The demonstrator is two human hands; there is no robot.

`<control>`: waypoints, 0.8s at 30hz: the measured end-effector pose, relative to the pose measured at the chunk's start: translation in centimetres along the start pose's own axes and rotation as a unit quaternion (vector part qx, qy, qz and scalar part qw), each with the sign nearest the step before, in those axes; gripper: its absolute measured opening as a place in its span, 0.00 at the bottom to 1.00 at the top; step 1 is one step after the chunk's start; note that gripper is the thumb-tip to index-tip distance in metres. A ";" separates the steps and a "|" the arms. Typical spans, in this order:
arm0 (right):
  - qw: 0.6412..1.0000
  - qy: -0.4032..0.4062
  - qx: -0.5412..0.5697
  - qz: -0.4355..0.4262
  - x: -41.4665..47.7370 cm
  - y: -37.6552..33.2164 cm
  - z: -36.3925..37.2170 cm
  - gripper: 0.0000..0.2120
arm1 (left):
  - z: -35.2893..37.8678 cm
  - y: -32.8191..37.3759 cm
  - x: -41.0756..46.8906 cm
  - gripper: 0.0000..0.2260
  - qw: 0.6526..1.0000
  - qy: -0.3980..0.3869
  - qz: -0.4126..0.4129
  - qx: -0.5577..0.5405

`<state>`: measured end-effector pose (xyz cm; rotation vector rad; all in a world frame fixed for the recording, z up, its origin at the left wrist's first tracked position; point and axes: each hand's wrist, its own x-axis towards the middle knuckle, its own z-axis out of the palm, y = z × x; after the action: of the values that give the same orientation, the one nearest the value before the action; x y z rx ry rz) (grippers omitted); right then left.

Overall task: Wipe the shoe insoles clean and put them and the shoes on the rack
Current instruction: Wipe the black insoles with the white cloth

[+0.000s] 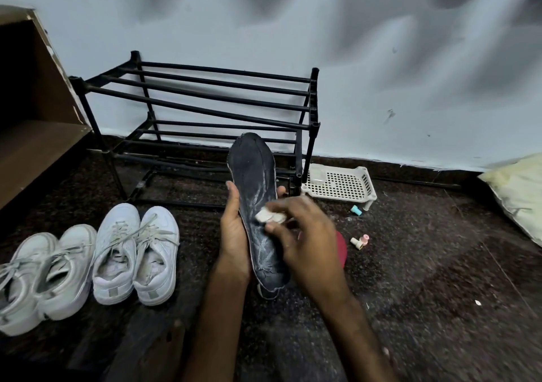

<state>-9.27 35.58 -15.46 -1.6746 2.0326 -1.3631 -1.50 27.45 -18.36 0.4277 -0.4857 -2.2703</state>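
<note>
My left hand (pixel 234 235) grips a dark, worn insole (pixel 255 182) from underneath, toe end pointing up toward the rack. My right hand (pixel 305 240) pinches a small white wipe (pixel 268 215) and presses it on the insole's middle, where pale streaks show. A second insole edge (pixel 268 292) peeks out below the first. Two pairs of white sneakers stand on the dark floor at left: one pair (pixel 136 252) beside my left hand, the other (pixel 41 276) at the far left. The black two-tier bar rack (pixel 205 108) stands against the wall with nothing on it.
A white perforated plastic tray (pixel 343 183) lies right of the rack. Two small bottles (pixel 360 242) (pixel 357 210) and a red round object (pixel 341 249) lie on the floor behind my right hand. A brown wooden cabinet (pixel 32 117) is at left, a pale cushion (pixel 519 190) at far right.
</note>
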 end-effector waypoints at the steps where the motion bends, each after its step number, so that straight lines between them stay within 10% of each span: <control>1: 0.999 -0.017 -0.023 -0.014 -0.2 -0.4 0.7 0.12 | -0.2 0.0 0.2 0.36 1.000 0.005 0.011 0.003; 11: 0.984 -0.174 -0.001 0.040 -0.2 -1.7 0.5 0.13 | -1.3 1.2 -0.2 0.40 0.998 0.036 0.050 0.006; 17: 0.983 -0.059 -0.174 -0.030 5.1 -1.0 0.8 0.10 | 0.3 -0.2 -0.9 0.34 0.999 0.031 0.015 0.022; 24: 0.991 -0.076 -0.080 -0.073 2.1 -1.6 1.7 0.06 | -0.3 3.0 -0.3 0.40 0.998 -0.040 0.056 -0.008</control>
<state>-7.82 33.02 -14.43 -1.9630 2.0143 -1.0987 0.71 25.68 -17.19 0.2954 -0.5186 -2.1868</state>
